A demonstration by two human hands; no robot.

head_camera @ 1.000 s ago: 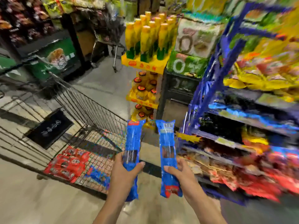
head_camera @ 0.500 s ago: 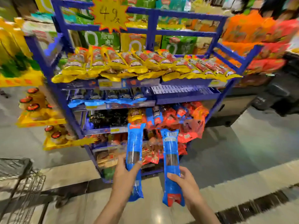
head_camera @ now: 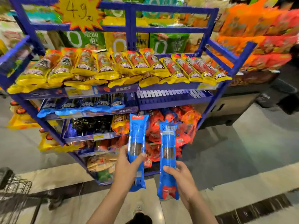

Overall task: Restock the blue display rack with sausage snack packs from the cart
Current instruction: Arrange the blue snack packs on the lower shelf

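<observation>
Floor (head_camera: 234, 151) of smooth grey and beige slabs, with a dark strip running across the near right, spreads under a shop aisle crowded with bright goods. A blue display rack (head_camera: 129, 28) of moulded plastic bars stands ahead, its tiers stepping down toward the viewer. A yellow starburst price sign (head_camera: 79, 12) hangs at its top left corner. Along the front edge of the top tier lies a row of glossy yellow packs (head_camera: 113, 67), side by side and overlapping. The second tier carries blue packs (head_camera: 80, 105) on its left half only — its right half shows bare slotted plastic (head_camera: 174, 96). Lower tiers hold dark packs (head_camera: 90, 123) and a loose heap of crinkled red and orange packs (head_camera: 178, 125). At the lower left corner of the view a wire cart (head_camera: 14, 189) shows part of its mesh.

The left hand (head_camera: 127, 168) grips one blue sausage pack (head_camera: 137, 143) — thumb across the front, fingers curled behind it. The right hand (head_camera: 181, 177) clamps a second blue sausage pack (head_camera: 167, 159) the same way near its lower half. Both are long, flat, shiny film sleeves with a clear window showing a dark sausage. Both are held in the air in front of the lower tiers, nearly upright, long axes running up toward the rack, tops tilted slightly away from the viewer, close beside each other but apart.
</observation>
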